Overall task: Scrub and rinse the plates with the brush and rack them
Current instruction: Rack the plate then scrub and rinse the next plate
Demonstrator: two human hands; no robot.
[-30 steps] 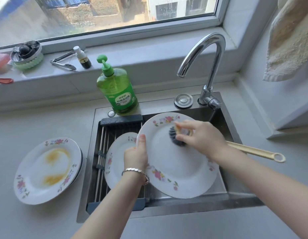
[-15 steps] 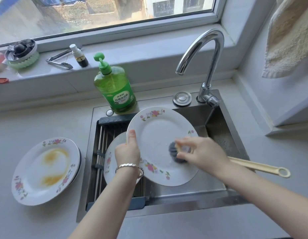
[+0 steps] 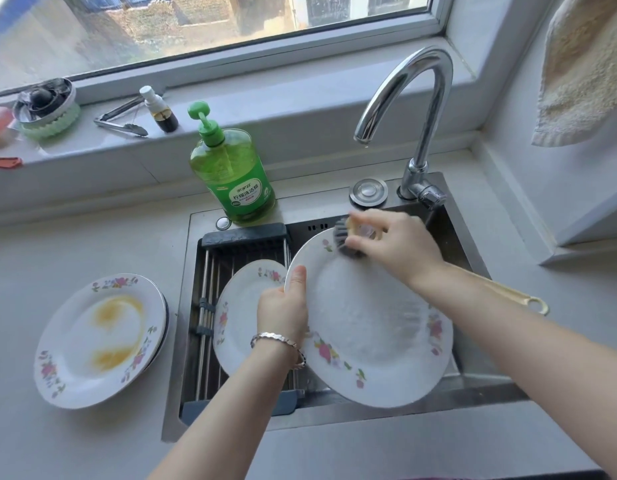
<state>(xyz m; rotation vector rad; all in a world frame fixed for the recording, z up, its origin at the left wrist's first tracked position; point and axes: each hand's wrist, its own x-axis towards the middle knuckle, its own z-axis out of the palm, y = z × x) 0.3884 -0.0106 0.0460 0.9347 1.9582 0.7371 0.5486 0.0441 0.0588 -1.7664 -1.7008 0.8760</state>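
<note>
From the head camera: over the sink, the left hand pinches the soapy plate at its nine o'clock edge, thumb on top. The right hand curls its fingers round the brush, whose bristles sit at the plate's twelve o'clock rim. A second plate lies on the rack, and the dirty plates are stacked on the counter at nine o'clock.

The only readable writing is on the white-and-green label of the green pump bottle behind the sink, where a line of large Chinese characters appears to read 柠檬洗洁精, while the smaller print around it is too fine to read.
</note>
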